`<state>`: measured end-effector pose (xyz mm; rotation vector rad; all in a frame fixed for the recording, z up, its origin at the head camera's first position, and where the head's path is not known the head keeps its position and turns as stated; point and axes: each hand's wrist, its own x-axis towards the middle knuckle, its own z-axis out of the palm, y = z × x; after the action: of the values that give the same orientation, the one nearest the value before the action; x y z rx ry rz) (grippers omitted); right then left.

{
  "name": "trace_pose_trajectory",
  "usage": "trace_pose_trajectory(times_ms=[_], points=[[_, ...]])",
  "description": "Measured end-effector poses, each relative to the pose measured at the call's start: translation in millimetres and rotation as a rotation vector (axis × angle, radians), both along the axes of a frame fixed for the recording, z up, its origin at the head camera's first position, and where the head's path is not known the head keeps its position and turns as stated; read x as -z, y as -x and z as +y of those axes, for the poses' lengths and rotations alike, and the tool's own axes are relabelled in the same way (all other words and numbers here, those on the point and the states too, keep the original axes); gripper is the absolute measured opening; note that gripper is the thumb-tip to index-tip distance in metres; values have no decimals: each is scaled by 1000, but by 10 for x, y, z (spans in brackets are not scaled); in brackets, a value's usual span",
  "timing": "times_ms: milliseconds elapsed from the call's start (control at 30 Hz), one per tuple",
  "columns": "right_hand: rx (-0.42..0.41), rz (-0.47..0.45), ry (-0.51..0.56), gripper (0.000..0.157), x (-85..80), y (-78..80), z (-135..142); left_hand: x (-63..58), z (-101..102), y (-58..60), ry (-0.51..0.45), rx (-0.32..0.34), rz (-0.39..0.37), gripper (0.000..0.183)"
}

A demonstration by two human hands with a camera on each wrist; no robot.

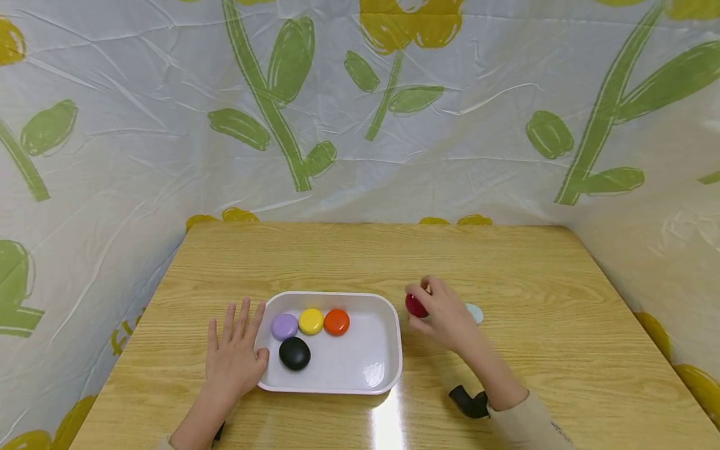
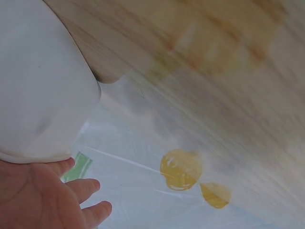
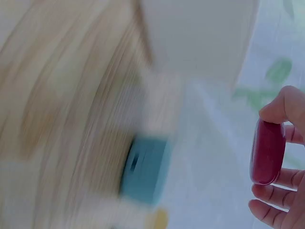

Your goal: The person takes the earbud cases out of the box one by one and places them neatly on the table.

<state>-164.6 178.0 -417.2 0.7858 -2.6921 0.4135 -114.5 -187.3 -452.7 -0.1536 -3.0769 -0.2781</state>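
In the head view a white tray (image 1: 360, 350) holds a purple disc (image 1: 284, 326), a yellow disc (image 1: 311, 321), an orange-red disc (image 1: 337, 322) and a larger black rounded piece (image 1: 295, 354), grouped in its left half. My left hand (image 1: 236, 359) has its fingers spread and straight, resting against the tray's left side. Just right of the tray my right hand (image 1: 447, 315) pinches a dark red disc (image 1: 415, 306). The right wrist view shows this smooth, glossy disc (image 3: 268, 151) edge-on between thumb and fingers. A light blue disc (image 1: 475, 313) lies partly hidden behind the right hand.
Everything sits on a wood-grain table (image 1: 506, 262). Behind and at both sides hangs a white sheet (image 1: 478, 137) printed with yellow flowers and green leaves. A black strap-like part (image 1: 469, 402) shows by the right wrist.
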Motion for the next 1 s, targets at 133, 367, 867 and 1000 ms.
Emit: trace_pose_trajectory(times_ms=[133, 367, 867, 1000], points=[[109, -58, 31, 41, 73, 36, 349, 13, -2, 1, 2, 2, 15, 70], [287, -138, 67, 44, 188, 12, 875, 14, -3, 2, 0, 2, 13, 69], [401, -317, 39, 41, 404, -32, 1363, 5, -4, -2, -10, 1, 7, 68], [401, -383, 39, 40, 435, -36, 1385, 11, -4, -4, -18, 1, 28, 68]])
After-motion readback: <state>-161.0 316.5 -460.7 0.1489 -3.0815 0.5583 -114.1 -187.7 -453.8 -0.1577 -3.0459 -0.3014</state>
